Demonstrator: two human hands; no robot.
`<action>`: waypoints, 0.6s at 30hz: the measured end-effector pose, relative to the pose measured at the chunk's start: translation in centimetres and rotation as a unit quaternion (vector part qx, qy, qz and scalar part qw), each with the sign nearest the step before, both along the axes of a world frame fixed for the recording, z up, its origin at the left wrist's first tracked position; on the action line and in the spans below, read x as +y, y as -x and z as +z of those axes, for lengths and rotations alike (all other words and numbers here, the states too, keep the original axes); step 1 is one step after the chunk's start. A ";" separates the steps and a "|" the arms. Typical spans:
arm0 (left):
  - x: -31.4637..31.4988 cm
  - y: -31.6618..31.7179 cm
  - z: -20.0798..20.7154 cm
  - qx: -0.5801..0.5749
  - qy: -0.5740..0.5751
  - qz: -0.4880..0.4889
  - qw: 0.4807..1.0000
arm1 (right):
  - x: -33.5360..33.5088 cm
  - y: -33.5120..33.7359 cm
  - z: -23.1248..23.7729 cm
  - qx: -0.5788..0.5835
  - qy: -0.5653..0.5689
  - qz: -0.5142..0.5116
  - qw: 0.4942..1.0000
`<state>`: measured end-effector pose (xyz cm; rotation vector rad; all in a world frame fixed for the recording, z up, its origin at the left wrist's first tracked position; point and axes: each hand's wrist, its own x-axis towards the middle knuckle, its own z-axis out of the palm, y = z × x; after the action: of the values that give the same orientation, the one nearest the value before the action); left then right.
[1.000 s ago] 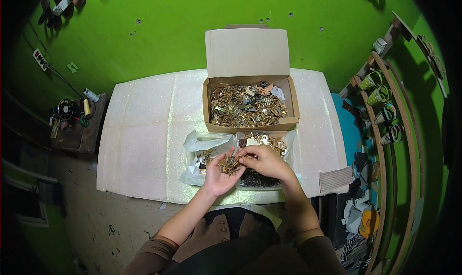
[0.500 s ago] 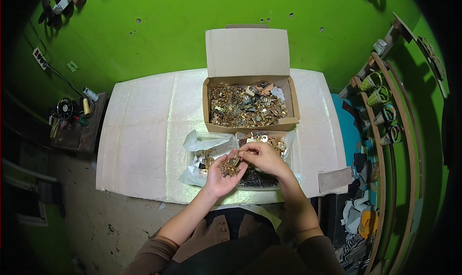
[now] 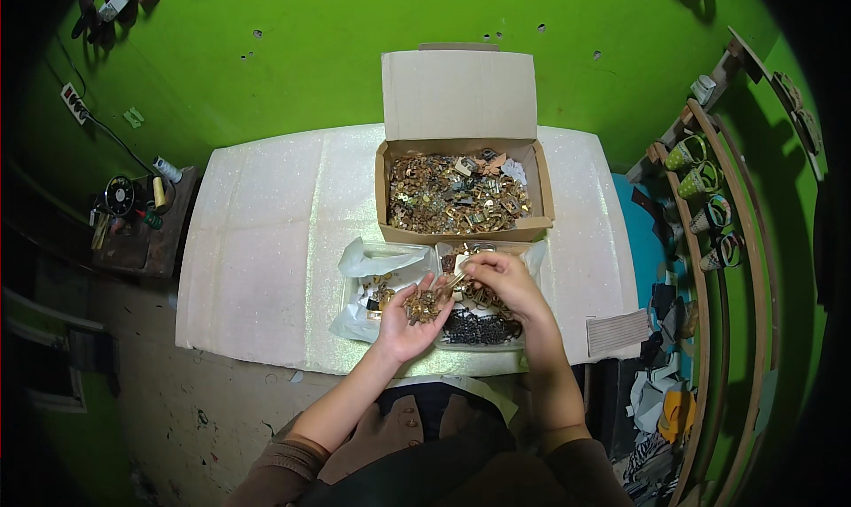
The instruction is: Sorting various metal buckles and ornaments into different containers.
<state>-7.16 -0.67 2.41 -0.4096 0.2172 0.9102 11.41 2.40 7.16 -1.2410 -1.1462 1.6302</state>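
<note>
Covering the table is a whitish glittering sheet (image 3: pixel 257 241), beside a bright green wall (image 3: pixel 337 46). To the left, a dark small stand (image 3: pixel 142 254) carries thread spools (image 3: pixel 167 169); to the right is a brown wooden rack (image 3: pixel 754 232). The lidded brown cardboard box (image 3: pixel 465 236) contains many small metal pieces (image 3: pixel 452 192). Nearer, the hands partly hide two pale trays, the left one with bluish plastic wrapping (image 3: pixel 381 263), the right one with black chain-like pieces (image 3: pixel 479 327). The left hand (image 3: pixel 406 334), palm up and loosely cupped, bears a heap of golden metal parts (image 3: pixel 420 308); the right hand (image 3: pixel 505 281) pinches a thin golden piece (image 3: pixel 456 284) beside it.

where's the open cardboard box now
In the head view, the cardboard box sits slightly right of centre on the white table, beyond the right hand.
</note>
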 end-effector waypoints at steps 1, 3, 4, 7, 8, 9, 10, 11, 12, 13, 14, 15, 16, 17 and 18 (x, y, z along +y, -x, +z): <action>0.0 0.2 -0.1 -0.021 -0.006 0.011 1.000 | 0.1 -0.5 0.0 0.005 -0.016 -0.031 0.999; 0.2 0.3 0.0 -0.013 -0.001 0.016 1.000 | 0.3 -1.6 -0.3 -0.005 -0.019 -0.066 0.998; 0.3 0.4 0.1 -0.003 0.004 0.022 1.000 | 0.5 -2.1 -0.7 -0.067 -0.031 -0.094 0.993; 0.4 0.3 0.3 0.001 0.004 0.027 1.000 | 1.1 -3.4 -3.3 -0.177 -0.047 -0.122 0.976; 0.5 0.3 0.3 0.001 0.005 0.027 1.000 | 1.3 -3.2 -3.3 -0.222 -0.057 -0.105 0.968; 0.5 0.2 0.3 -0.008 -0.001 0.024 1.000 | 1.4 -3.1 -3.4 -0.267 -0.067 -0.087 0.957; 0.5 0.2 0.3 -0.016 -0.007 0.022 1.000 | 1.4 -3.2 -3.6 -0.268 -0.067 -0.088 0.957; 0.5 0.2 0.4 -0.015 -0.007 0.024 1.000 | 1.5 -3.1 -3.8 -0.332 -0.086 -0.102 0.934; 0.5 0.1 0.4 -0.021 -0.009 0.025 0.999 | 1.5 -3.1 -3.9 -0.395 -0.106 -0.117 0.905; 0.4 0.0 0.5 -0.028 -0.011 0.024 0.999 | 1.2 -3.0 -4.0 -0.394 -0.106 -0.116 0.905; 0.5 0.1 0.6 -0.027 -0.011 0.027 0.999 | 0.9 -2.6 -3.5 -0.447 -0.155 -0.142 0.870; 0.5 0.2 0.7 -0.031 -0.008 0.032 0.999 | 0.5 -2.2 -2.8 -0.496 -0.203 -0.167 0.828; 0.5 0.2 0.7 -0.036 -0.005 0.036 0.999 | 0.1 -1.7 -1.9 -0.496 -0.203 -0.165 0.828; 0.5 0.1 0.7 -0.036 -0.004 0.036 0.999 | -0.4 -0.9 -0.6 -0.437 -0.221 -0.125 0.863; 0.6 0.2 0.7 -0.029 -0.015 0.043 0.999 | -0.9 0.0 0.5 -0.375 -0.237 -0.083 0.892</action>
<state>-7.32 -0.11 3.09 -0.4203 0.1333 0.9843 11.39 1.50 7.67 -1.6130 -1.7089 0.6472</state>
